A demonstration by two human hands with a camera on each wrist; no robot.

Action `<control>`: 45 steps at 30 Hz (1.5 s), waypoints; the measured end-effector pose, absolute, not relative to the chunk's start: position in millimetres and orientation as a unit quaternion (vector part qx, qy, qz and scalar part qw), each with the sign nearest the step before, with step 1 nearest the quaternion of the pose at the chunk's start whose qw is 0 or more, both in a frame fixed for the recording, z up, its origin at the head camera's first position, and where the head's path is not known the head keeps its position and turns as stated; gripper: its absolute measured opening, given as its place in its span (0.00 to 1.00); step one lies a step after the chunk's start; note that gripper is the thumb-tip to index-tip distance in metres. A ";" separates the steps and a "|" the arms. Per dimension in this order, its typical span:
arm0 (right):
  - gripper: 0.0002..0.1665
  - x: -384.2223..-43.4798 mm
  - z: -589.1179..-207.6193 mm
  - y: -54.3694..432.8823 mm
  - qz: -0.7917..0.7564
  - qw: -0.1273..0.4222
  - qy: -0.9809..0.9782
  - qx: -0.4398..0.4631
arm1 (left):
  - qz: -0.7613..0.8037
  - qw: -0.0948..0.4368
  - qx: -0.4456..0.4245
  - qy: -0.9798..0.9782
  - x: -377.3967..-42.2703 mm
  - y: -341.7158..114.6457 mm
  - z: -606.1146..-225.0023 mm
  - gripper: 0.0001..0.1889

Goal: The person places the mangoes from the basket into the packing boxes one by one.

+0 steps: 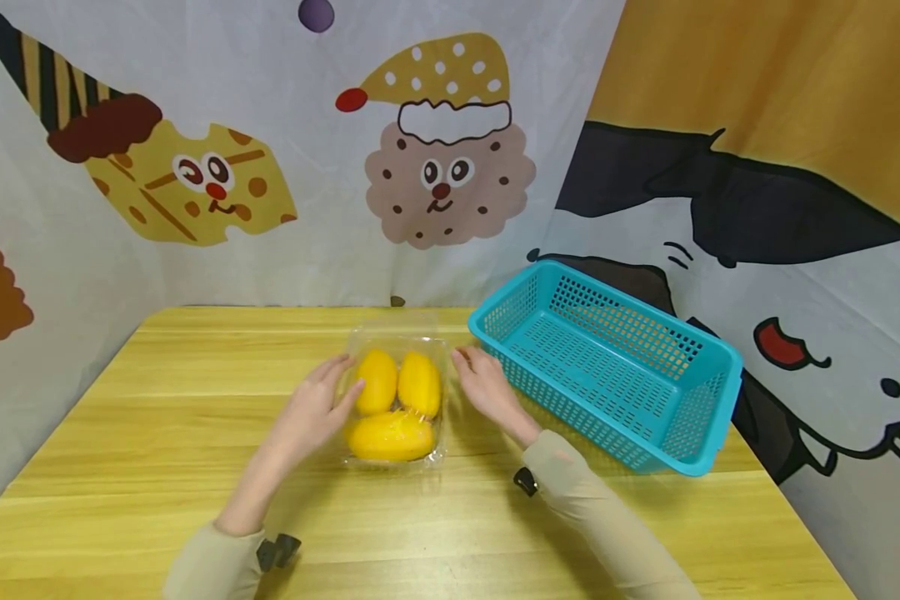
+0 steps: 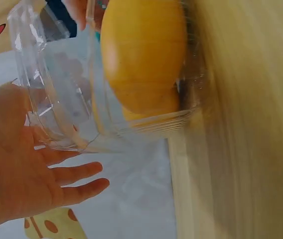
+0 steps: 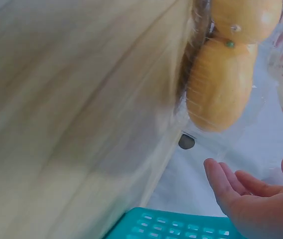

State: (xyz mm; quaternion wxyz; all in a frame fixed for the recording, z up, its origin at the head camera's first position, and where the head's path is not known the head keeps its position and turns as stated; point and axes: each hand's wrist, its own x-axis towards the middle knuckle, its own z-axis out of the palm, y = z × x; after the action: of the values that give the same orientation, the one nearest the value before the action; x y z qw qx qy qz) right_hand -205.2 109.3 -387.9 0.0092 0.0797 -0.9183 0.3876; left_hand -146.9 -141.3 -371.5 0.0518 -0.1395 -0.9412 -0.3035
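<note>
A clear plastic clamshell box (image 1: 444, 450) lies on the table with three yellow mangoes (image 1: 392, 437) inside. Its transparent lid (image 2: 42, 99) stands partly raised in the left wrist view. On the box's left side is my left hand (image 1: 317, 410), fingers extended and spread, right at the plastic; the thumb points in over a mango. My right hand (image 1: 487, 385) is beside the box's right edge, between it and the blue basket, with fingers loosely bent and nothing in them. The right wrist view shows this hand (image 3: 266, 206) apart from the mangoes (image 3: 221, 87).
A turquoise perforated basket (image 1: 630, 446) sits at an angle on the right of the wooden table (image 1: 157, 433), close to my right forearm. Behind the table's back edge hangs a cloth (image 1: 270, 275) with cartoon prints.
</note>
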 end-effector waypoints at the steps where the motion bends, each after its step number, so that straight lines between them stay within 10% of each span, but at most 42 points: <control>1: 0.25 -205.9 -387.1 108.4 0.389 0.008 -0.918 0.078 | -0.298 0.051 -0.138 -0.943 -146.6 -140.6 -372.4 0.28; 45: 0.22 -262.6 -406.8 87.0 0.505 -0.093 -0.857 -0.037 | -0.230 0.067 -0.130 -0.962 -145.4 -132.0 -383.4 0.34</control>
State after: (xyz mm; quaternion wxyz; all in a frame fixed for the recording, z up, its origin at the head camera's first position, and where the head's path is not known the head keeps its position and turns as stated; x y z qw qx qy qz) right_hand -262.6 87.0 -406.8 -0.0928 -0.0368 -0.8573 0.5050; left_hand -145.4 -132.0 -383.4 0.0674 -0.1302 -0.9620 -0.2304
